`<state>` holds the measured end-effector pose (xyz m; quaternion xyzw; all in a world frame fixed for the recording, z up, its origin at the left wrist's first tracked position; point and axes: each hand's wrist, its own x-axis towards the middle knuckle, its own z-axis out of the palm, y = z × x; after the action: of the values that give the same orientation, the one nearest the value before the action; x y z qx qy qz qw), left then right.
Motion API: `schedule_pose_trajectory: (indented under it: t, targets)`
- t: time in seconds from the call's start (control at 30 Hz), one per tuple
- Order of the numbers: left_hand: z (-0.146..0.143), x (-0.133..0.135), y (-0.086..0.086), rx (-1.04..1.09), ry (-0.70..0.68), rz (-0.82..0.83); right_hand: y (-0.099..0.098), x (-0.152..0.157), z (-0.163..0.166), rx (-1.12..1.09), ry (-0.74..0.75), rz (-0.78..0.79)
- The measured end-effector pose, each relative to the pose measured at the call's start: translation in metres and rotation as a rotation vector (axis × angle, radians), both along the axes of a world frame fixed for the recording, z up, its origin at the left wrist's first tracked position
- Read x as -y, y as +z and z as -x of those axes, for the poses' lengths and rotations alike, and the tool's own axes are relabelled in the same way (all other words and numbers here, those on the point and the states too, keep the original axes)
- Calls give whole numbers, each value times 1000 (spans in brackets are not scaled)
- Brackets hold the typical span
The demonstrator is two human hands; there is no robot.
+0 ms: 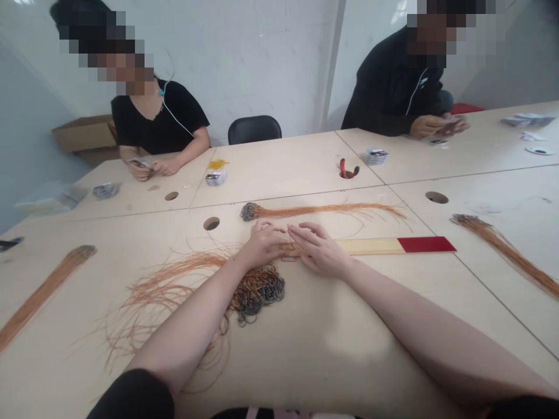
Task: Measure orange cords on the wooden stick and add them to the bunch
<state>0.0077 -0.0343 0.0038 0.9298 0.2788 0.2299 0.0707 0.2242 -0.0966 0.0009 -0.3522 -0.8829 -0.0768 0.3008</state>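
My left hand [264, 241] and my right hand [317, 247] meet at the left end of a long wooden strip [371, 246] with a red end, lying flat on the table [332, 343]. The left fingers are curled in a pinch on a thin orange string at the strip's end. Fingers of the right hand lie flat and spread, pressing on the strip. Just below the left hand sits a heap of dark metal rings [257, 291] with loose orange strings [166, 291] fanning out to the left. A tidy bundle of strings [318, 210] lies just beyond my hands.
Further string bundles lie at the far left [43, 291] and far right [510, 253]. Red-handled pliers [348, 170] rest in a cable hole. Two other people sit across the table handling small cards; card stacks [216, 177] [377, 156] lie near them. A black chair [254, 128] stands behind.
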Motion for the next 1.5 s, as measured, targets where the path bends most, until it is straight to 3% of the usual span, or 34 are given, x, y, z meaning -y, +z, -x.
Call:
schedule_pose_trajectory:
  t: [0.37, 1.13, 1.5]
  targets:
    - [0, 1, 4, -76, 4, 90, -2, -2, -2, -16, -27, -32]
    - [-1, 6, 6, -35, -8, 60, -2, -2, 2, -10, -42, -4]
    - [8, -2, 3, 124, 278, 72, -14, -17, -28, -151, -268, 1]
